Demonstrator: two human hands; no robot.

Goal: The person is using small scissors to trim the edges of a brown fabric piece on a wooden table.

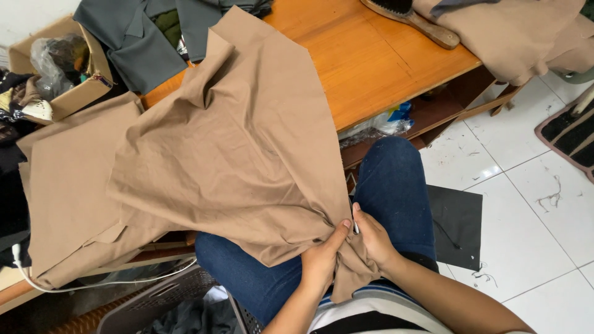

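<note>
Both hands meet at the lower edge of a tan cotton garment (241, 154) that drapes from the wooden table (371, 55) down over the person's jeans-clad lap (396, 185). The left hand (322, 260) pinches a bunched fold, thumb pressed on top, so the cloth stays taut. The right hand (371, 238) closes its fingers around something thin and pale, perhaps a needle or seam tool, though it is too small to tell, held right at the gathered spot. The rest of the fabric lies spread on the table, which keeps its weight off the hands. A wooden brush (414, 18) lies well apart, near more tan cloth (520, 37).
</note>
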